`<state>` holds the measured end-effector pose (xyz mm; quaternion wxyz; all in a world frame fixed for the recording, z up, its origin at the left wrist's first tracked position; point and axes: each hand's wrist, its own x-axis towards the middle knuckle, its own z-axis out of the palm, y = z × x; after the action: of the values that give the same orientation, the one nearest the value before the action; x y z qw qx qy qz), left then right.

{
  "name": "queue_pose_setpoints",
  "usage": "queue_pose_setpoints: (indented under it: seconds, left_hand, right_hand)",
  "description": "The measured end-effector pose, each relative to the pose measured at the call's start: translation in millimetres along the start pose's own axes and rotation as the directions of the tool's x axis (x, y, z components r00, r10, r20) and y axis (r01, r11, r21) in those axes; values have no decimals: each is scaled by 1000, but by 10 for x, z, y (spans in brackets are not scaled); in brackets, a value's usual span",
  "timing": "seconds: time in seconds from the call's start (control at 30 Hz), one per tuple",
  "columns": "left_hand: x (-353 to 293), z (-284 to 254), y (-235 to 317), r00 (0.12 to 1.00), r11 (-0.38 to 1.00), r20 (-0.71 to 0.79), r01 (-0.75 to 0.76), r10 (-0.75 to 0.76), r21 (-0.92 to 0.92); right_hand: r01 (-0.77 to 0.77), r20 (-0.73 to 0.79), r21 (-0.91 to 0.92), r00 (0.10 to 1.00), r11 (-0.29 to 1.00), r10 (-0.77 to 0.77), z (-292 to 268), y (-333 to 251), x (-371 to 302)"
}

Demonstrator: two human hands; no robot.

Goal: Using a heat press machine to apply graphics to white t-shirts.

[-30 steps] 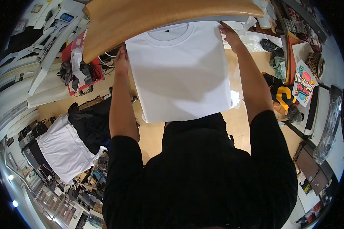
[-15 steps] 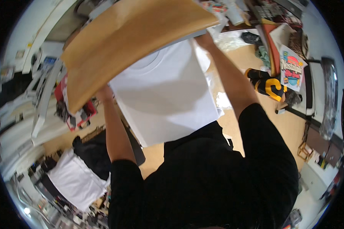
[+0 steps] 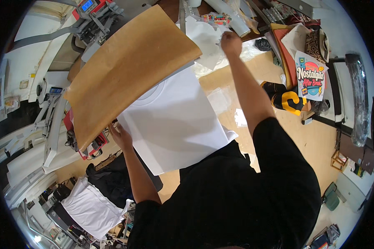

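A white T-shirt (image 3: 174,120) lies spread flat in front of me, its round neckline showing at the far side. Over its far part is a large brown sheet (image 3: 133,66) with bent edges and a thin grey edge beneath. My left hand (image 3: 122,137) is at the left edge of the shirt, near the sheet's lower corner, fingers partly apart. Beyond the shirt to the right, my right hand (image 3: 231,45) is closed beside a whitish sheet (image 3: 203,47) on the far table. Whatever its fingers may grip is hidden.
A press machine (image 3: 93,14) with a lit display stands far left. At the right are a colourful printed sheet (image 3: 311,79) and a black-and-yellow cloth (image 3: 289,99). A clear roll (image 3: 230,18) lies on the far table. Another white garment (image 3: 93,209) hangs lower left.
My right hand has left the right end of the brown sheet and moved to the far table. My left hand stays near the sheet's left corner. The view has shifted.
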<state>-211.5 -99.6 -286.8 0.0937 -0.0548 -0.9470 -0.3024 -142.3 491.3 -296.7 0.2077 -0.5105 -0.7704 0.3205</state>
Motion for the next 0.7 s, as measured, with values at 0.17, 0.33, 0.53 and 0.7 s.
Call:
queue_pose_setpoints:
  seconds: [0.17,0.33,0.53,0.7]
  left_hand:
    - [-1120,-374,6,998,985,49,26,-35,172]
    - [-2159,-490,-370,624,438,304,748,-720,-499]
    - [-2572,-638,-503,272,-9,694,928,-667,-372]
    - [-2707,-730,-1086,511,410,251,837,-822,-362]
  right_hand:
    - [-307,104,-286,932,908,348,21,-116,784]
    - [-338,121,-272,917,901,381,321,-34,1095]
    - [-47,10,289,999,956,46,-88,156,893]
    - [-68,259,752,945,655,-199,-764,12,-542]
